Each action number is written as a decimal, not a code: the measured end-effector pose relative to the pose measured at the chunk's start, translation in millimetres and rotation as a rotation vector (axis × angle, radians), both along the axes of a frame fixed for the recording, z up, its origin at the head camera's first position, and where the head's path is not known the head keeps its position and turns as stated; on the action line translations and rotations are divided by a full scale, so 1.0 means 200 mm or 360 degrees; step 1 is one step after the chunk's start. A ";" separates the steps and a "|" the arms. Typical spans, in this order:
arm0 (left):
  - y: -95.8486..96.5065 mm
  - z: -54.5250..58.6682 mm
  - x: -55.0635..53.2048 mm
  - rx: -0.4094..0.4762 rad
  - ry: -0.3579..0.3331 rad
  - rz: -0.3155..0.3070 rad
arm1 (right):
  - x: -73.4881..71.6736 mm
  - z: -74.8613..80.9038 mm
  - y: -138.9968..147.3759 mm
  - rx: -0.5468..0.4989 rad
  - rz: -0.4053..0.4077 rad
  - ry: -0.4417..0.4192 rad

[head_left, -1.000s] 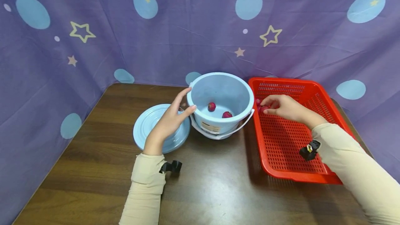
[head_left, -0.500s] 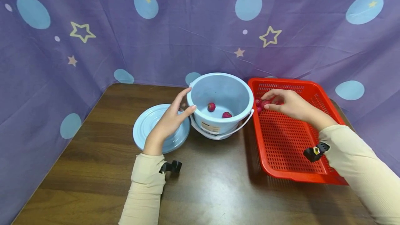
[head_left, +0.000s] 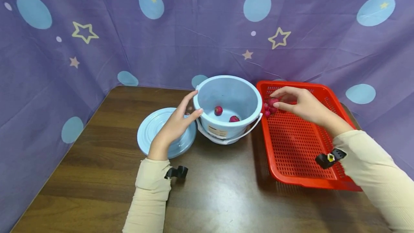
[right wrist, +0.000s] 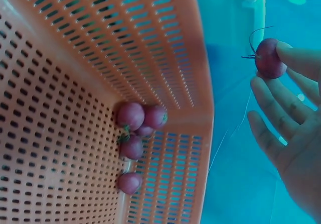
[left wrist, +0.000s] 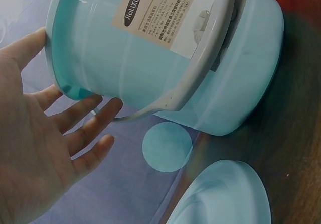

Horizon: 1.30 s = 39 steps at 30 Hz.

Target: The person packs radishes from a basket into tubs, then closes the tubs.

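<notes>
My right hand pinches a red radish by thumb and fingertips, its thin root trailing. In the right wrist view the radish is higher than the rim of the red plastic basket. Several more radishes lie together in a basket corner. Left of the basket stands a light blue bucket with two radishes on its bottom. My left hand rests against the bucket's left rim, thumb and fingers spread and fairly straight. In the left wrist view the fingertips are near the handle's end.
A round light blue lid lies on the wooden table, partly under my left hand in the head view. The bucket's white handle hangs down in front. A purple patterned cloth hangs behind the table.
My right hand has risen from the basket's corner with a radish, uncovering other radishes below it. My left hand and the bucket have stayed in place.
</notes>
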<state>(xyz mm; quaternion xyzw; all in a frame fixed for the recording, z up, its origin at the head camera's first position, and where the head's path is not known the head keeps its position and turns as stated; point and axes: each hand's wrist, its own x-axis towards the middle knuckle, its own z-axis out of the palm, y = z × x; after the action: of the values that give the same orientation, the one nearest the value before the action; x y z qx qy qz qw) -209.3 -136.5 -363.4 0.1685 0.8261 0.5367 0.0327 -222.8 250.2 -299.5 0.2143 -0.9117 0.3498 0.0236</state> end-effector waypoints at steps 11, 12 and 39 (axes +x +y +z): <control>0.00 -0.01 0.00 -0.0007 -0.0031 -0.0005 | 0.05 0.05 -0.09 -0.0221 0.0199 0.0006; 0.00 -0.01 0.00 -0.0007 -0.0028 -0.0005 | 0.05 0.05 -0.11 -0.0239 0.0216 -0.0006; 0.00 0.01 0.00 -0.0042 -0.0008 -0.0001 | -0.03 0.02 -0.40 -0.0029 0.0455 -0.0022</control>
<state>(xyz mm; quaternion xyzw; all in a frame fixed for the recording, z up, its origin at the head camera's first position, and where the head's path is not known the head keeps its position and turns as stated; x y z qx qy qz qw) -208.9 -136.5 -361.0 0.1670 0.8329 0.5263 0.0372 -229.4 169.8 -295.3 0.3392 -0.8689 0.3592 -0.0308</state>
